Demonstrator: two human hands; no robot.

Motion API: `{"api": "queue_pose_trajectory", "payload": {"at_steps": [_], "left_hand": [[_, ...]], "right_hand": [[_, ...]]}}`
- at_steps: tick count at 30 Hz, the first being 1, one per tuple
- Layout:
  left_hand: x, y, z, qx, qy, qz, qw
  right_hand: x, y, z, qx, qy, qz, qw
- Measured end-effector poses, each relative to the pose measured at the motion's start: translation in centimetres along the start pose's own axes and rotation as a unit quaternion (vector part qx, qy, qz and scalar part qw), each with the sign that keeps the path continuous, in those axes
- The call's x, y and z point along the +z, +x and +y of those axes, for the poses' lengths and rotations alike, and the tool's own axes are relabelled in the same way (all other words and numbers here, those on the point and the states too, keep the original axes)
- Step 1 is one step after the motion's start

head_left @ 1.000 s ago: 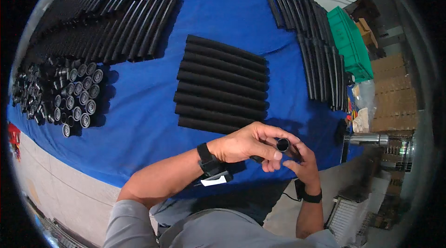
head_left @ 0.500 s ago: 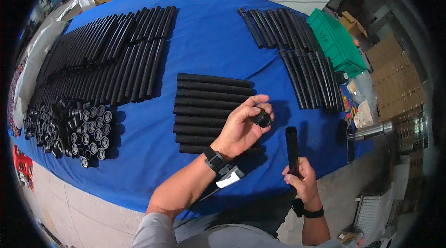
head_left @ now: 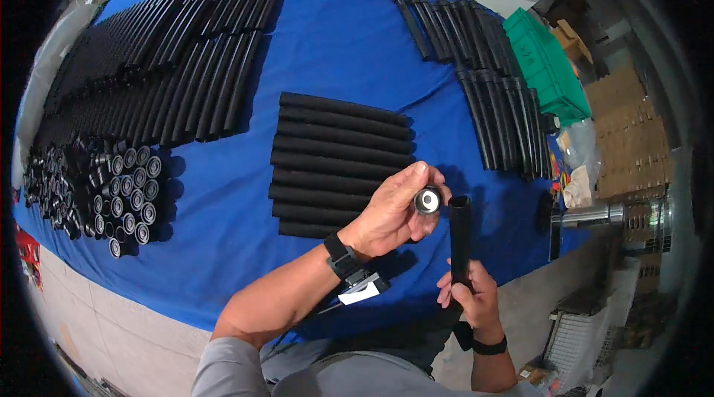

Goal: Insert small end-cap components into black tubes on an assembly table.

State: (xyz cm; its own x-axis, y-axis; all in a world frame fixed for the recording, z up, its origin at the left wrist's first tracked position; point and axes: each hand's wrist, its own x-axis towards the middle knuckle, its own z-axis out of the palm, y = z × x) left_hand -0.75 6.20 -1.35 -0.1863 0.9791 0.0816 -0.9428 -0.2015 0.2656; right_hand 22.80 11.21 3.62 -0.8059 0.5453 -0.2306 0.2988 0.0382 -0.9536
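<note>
Above the middle of the table my left hand (head_left: 400, 211) pinches a round black cap (head_left: 428, 200) between thumb and fingers. A pale disc with a dark centre shows in the cap's face. Just right of it my right hand (head_left: 473, 294) grips the lower part of a black tube (head_left: 460, 237), which stands nearly upright with its open end up. Cap and tube end are close together but look apart. Behind my left hand a row of black tubes (head_left: 338, 148) lies side by side on the blue cloth (head_left: 223, 196).
Stacked black tubes (head_left: 216, 88) fill the far left, with a heap of black caps (head_left: 126, 192) nearer me. Tubes with wider ends (head_left: 491, 114) lie at the right, beside a green crate (head_left: 547, 62). A metal cylinder (head_left: 591, 215) sticks out near the right table edge.
The cap has turned in my left hand, and its pale face now shows. My right hand has brought the tube left, closer to the cap. The whole view has shifted slightly.
</note>
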Motion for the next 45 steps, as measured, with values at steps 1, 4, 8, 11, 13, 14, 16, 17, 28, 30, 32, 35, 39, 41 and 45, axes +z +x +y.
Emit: {"api": "queue_pose_trajectory", "payload": {"at_steps": [1, 4, 8, 11, 13, 14, 16, 17, 28, 30, 32, 35, 39, 41, 45], "left_hand": [[0.6, -0.1, 0.1, -0.005, -0.005, 0.019, 1.0], [0.3, -0.2, -0.4, -0.016, -0.006, 0.03, 0.999], [0.0, -0.2, -0.5, -0.017, 0.01, 0.055, 0.998], [0.8, -0.3, -0.3, -0.018, -0.009, 0.086, 0.996], [0.3, 0.0, -0.4, -0.016, 0.002, 0.073, 0.997], [0.1, 0.0, -0.3, -0.013, 0.015, 0.06, 0.998], [0.2, 0.0, -0.3, -0.018, 0.011, 0.071, 0.997], [0.2, -0.1, -0.3, -0.024, 0.007, 0.083, 0.996], [0.3, -0.1, -0.8, -0.015, 0.007, 0.055, 0.998], [0.4, -0.1, -0.8, -0.014, 0.022, 0.082, 0.996], [0.2, -0.1, -0.8, -0.009, 0.023, 0.078, 0.997], [0.3, 0.0, -0.1, 0.006, 0.049, 0.083, 0.995], [0.4, -0.1, 0.6, 0.041, 0.118, 0.109, 0.986], [0.3, -0.1, 0.9, 0.05, 0.141, 0.095, 0.984], [1.0, 0.1, 1.4, 0.039, 0.073, 0.123, 0.989]], "right_hand": [[0.1, 0.1, 0.0, 0.002, -0.003, 0.002, 1.0], [0.4, 0.4, 0.1, 0.004, -0.004, 0.01, 1.0], [0.7, 0.7, 0.1, 0.008, -0.006, 0.013, 1.0], [0.5, 0.5, 0.5, 0.007, -0.009, 0.018, 1.0], [0.7, 0.6, 0.3, 0.005, -0.01, 0.027, 1.0], [0.8, 0.7, 0.2, 0.002, -0.01, 0.036, 0.999], [0.6, 0.8, 0.3, -0.001, -0.012, 0.03, 0.999], [0.4, 0.8, 0.3, -0.002, -0.013, 0.025, 1.0], [0.8, 0.4, 0.4, 0.009, 0.024, 0.044, 0.999], [0.8, 0.4, 0.3, 0.008, 0.023, 0.043, 0.999], [0.7, 0.4, 0.4, 0.002, 0.014, 0.032, 0.999], [0.9, 0.5, 0.0, -0.001, 0.027, 0.039, 0.999], [0.8, 0.6, -0.3, 0.016, 0.001, 0.016, 1.0], [1.8, 1.0, -0.6, 0.049, -0.018, -0.008, 0.999], [2.7, 1.2, 0.2, 0.056, 0.069, -0.03, 0.996]]}}
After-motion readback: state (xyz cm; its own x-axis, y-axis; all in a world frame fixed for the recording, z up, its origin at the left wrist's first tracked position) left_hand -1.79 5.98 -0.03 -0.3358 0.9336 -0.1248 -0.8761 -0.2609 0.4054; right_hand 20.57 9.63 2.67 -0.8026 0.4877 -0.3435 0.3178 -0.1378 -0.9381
